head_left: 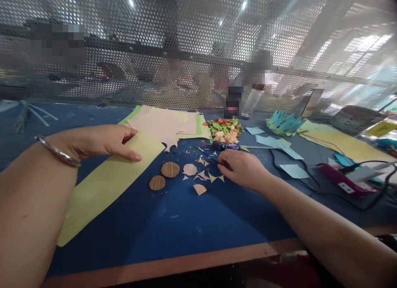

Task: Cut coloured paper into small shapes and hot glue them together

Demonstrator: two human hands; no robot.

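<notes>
A long yellow-green paper strip [102,193] slants across the left of the table. My left hand [108,145] is closed on its upper part, with the thumb lying on top and the other fingers partly hidden. My right hand [242,168] is closed around what look like dark-handled scissors [227,165], mostly covered by the fingers and pointing left. Between my hands lie two wood-grain discs [170,169], a pale pink paper circle [190,169], a small pink piece [200,189] and several pointed paper scraps [215,178].
Pink and green sheets [161,120] are stacked behind my left hand. A heap of colourful scraps [226,130] and a purple-patterned tool [225,146] lie behind my right. Rightward are blue paper pieces [293,171], a blue paper crown shape [283,123], cables and a magenta power strip [345,182].
</notes>
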